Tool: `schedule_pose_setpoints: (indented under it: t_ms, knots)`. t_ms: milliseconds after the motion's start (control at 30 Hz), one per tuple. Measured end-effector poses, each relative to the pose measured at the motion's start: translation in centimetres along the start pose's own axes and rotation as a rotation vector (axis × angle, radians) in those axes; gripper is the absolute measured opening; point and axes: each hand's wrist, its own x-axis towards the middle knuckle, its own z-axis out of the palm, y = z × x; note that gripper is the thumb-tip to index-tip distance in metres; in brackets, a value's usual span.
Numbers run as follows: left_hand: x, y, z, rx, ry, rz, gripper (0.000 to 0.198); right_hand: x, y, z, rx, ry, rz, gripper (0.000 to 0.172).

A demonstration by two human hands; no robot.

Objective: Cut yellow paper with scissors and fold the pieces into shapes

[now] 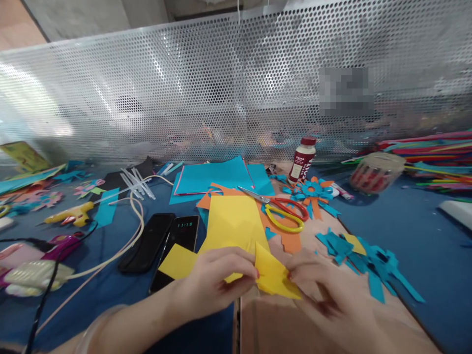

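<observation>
Item: small yellow paper piece with a bent flap (275,273), over the brown board (275,327), nearer the person than the flat yellow paper sheet (234,221). Left hand (221,275): thumb and forefinger pinched on its left edge. Right hand (328,285): fingers closed at its right corner, blurred. Handling, as judged: light pinch, edges aligned, even pressure along the bend. Edges: red-and-yellow-handled metal scissors (273,202) just beyond; black phone (187,231) near the left wrist. Room: probably best toward the person.
</observation>
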Motion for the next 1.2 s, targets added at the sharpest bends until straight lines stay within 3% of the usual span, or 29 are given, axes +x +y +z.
schedule_pose_setpoints:
  t_ms: [133, 233, 400, 567, 1000, 1200]
  knots:
    - [-0.1, 0.2, -0.1, 0.001, -0.035, 0.013, 0.025, -0.3, -0.1, 0.2, -0.041, 0.010, 0.119, 0.038]
    - [-0.1, 0.2, -0.1, 0.015, -0.047, 0.020, 0.027, -0.1, -0.2, 0.0, -0.083, -0.032, 0.071, 0.044]
    - [0.0, 0.1, -0.2, 0.045, -0.049, 0.028, 0.035, 0.6, -0.5, -0.6, -0.138, -0.047, -0.050, 0.032]
    - [0.2, 0.4, -0.2, 0.047, -0.039, 0.038, 0.030, 0.6, -0.3, -0.7, -0.160, -0.026, -0.091, 0.025]
    - [0.5, 0.7, 0.0, 0.018, 0.024, 0.011, 0.021, 0.7, -0.7, -0.7, -0.067, -0.008, -0.051, 0.024]
    - [0.4, 0.5, 0.4, -0.019, 0.095, 0.088, 0.022, 0.6, -0.7, -0.4, -0.009, 0.048, -0.049, 0.019]
